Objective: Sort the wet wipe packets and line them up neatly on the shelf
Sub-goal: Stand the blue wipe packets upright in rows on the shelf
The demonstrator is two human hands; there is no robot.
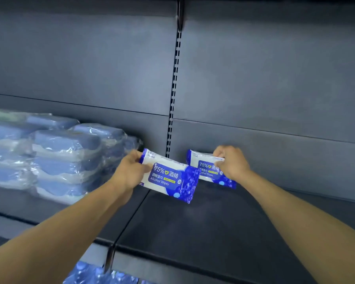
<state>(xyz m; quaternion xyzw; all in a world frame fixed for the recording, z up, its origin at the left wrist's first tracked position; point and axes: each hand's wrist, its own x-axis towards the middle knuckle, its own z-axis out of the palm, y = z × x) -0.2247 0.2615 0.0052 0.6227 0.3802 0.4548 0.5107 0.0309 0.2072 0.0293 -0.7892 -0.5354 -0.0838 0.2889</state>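
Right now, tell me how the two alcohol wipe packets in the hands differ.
The left packet is gripped by the left hand at its left end; the right packet is pinched by the right hand along its top edge. The left packet sits nearer the camera and overlaps the right packet's left end. The left packet's front shows fully; the right hand hides part of the right packet's. Both share the same blue and white "75% Alcohol Wipes" print and tilt similarly.

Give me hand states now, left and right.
Left hand: gripping the near wipes packet.
Right hand: gripping the far wipes packet.
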